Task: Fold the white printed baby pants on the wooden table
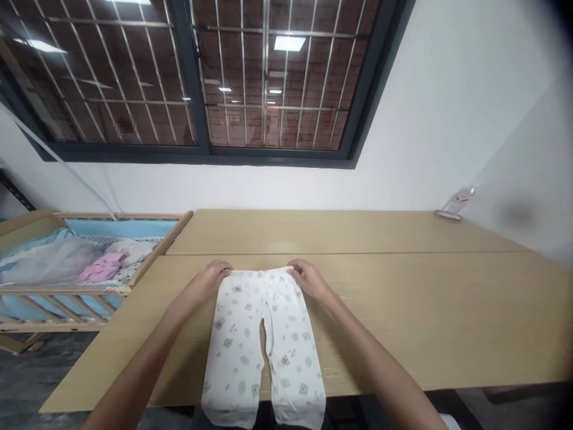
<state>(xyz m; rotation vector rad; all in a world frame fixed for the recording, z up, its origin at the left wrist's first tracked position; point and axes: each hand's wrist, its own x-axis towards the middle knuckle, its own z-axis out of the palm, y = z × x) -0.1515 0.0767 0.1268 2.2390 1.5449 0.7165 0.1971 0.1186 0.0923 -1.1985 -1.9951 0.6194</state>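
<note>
White cloth trousers (244, 334) with small green-and-brown prints, probably light and floppy, overhang the near edge of the tan wood-toned table (403, 316), left hand (215, 278) and right hand (308, 278) pinching opposite waistband (257, 274) ends, a sensible hold.

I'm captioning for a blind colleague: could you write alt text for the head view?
A person's left hand and right hand hold white patterned trousers by the two top corners, spread over a wood-coloured table, the leg ends reaching past its near edge. A wooden crib stands at the left, and a barred window is behind.
</note>
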